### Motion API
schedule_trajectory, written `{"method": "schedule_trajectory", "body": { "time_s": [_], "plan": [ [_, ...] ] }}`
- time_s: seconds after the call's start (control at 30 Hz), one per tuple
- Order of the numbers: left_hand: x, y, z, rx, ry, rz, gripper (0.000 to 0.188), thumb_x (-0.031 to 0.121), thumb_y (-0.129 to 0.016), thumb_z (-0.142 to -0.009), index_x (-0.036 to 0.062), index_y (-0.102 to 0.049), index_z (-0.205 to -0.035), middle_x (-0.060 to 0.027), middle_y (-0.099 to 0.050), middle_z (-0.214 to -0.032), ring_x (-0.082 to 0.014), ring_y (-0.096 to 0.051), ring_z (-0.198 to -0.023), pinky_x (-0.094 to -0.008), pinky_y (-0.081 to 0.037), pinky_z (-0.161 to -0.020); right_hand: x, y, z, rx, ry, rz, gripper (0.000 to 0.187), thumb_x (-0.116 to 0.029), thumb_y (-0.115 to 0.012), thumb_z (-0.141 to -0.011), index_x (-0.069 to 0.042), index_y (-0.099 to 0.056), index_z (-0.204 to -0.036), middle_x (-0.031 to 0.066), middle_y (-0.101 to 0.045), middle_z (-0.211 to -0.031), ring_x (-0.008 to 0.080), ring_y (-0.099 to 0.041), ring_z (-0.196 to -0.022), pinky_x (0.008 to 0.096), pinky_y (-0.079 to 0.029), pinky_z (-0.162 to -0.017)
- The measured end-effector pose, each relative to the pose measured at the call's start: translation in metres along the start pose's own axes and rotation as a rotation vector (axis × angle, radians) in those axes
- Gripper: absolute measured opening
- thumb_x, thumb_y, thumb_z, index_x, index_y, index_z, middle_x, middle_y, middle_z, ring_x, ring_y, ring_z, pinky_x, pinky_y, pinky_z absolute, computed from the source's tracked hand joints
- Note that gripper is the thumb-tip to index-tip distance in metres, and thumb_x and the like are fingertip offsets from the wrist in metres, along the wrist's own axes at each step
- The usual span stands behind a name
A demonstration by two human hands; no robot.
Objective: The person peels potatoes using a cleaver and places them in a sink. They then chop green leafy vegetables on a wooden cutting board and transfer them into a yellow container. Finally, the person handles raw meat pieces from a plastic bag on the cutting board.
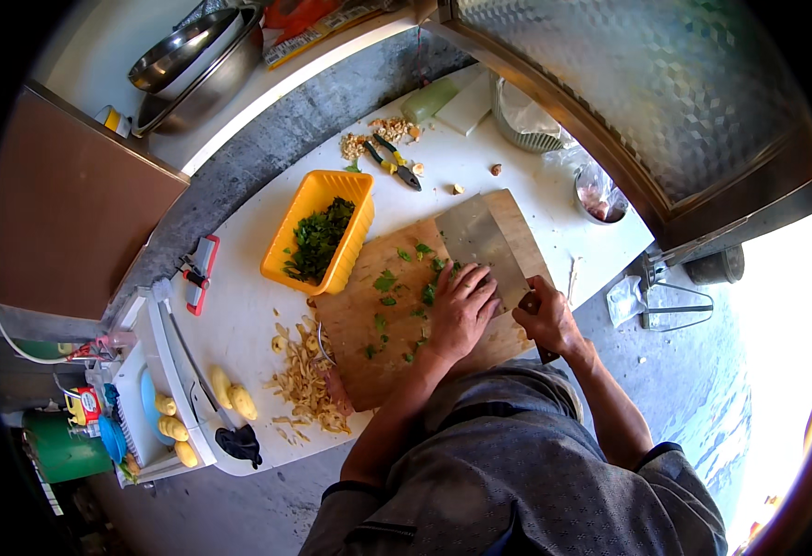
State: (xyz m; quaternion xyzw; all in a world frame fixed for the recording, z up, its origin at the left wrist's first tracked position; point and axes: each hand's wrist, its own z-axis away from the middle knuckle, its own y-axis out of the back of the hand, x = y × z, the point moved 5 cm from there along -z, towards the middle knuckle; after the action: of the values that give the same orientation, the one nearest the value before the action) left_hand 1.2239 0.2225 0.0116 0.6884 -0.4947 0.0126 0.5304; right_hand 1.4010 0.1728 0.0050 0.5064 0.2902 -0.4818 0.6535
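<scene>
Head view shows small, flat green leaves (428, 294) in the middle of a brown wooden cutting board (359, 357), some loose and some beside the left hand (462, 310). That hand is palm down, fingers a little bent, not in a fist. I can't tell if it has leaves pinched under it. The right hand (548, 320) is curled tight around the dark handle of a wide, grey steel cleaver (473, 232). The blade sits right by the left fingertips.

To chop well, I think the left fingertips should tuck back, so the knuckles guide the flat side. Push the leaves into a snug pile, and cut slowly in small steps.

Beside the board, a yellow plastic basket (360, 220) holds more dark green leaves (321, 239). Pale peelings (302, 375) lie near the board's left edge, and yellow potatoes (241, 401) sit farther left on the white table (239, 278).
</scene>
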Motion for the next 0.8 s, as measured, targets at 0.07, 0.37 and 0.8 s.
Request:
{"method": "schedule_trajectory", "body": {
  "time_s": [0.07, 0.37, 0.8],
  "plan": [
    [-0.008, 0.006, 0.004, 0.078, -0.007, 0.085, 0.022, 0.009, -0.079, -0.083, 0.0025, -0.076, -0.103, -0.0105, -0.069, -0.120, -0.0318, -0.061, -0.116, -0.0482, -0.044, -0.110, -0.002, -0.003, 0.003, 0.000, 0.005, 0.029, 0.038, -0.007, -0.070, -0.084, 0.007, -0.057, -0.117, 0.0160, -0.067, -0.075, 0.0214, -0.066, -0.065, 0.0370, -0.051, -0.060],
    [-0.097, 0.043, 0.081, 0.164, 0.340, 0.023, 0.019, 0.007, -0.075, -0.086, -0.0013, -0.071, -0.102, -0.0142, -0.069, -0.106, -0.0347, -0.065, -0.103, -0.0432, -0.051, -0.096, 0.008, -0.001, 0.013, 0.103, 0.175, 0.294, 0.033, -0.008, -0.071, -0.083, 0.001, -0.057, -0.110, 0.0178, -0.066, -0.072, 0.0352, -0.068, -0.068, 0.0445, -0.053, -0.065],
    [-0.118, 0.008, 0.072, -0.091, 0.398, -0.233, 0.070, 0.030, -0.068, -0.096, -0.0081, -0.042, -0.149, -0.0317, -0.032, -0.160, -0.0476, -0.025, -0.151, -0.0535, -0.022, -0.125, -0.027, -0.047, 0.004, 0.051, 0.527, 0.695, 0.019, -0.002, -0.059, -0.089, -0.003, -0.056, -0.108, 0.0212, -0.064, -0.092, 0.0442, -0.067, -0.078, 0.0522, -0.055, -0.066]
  ]
}}
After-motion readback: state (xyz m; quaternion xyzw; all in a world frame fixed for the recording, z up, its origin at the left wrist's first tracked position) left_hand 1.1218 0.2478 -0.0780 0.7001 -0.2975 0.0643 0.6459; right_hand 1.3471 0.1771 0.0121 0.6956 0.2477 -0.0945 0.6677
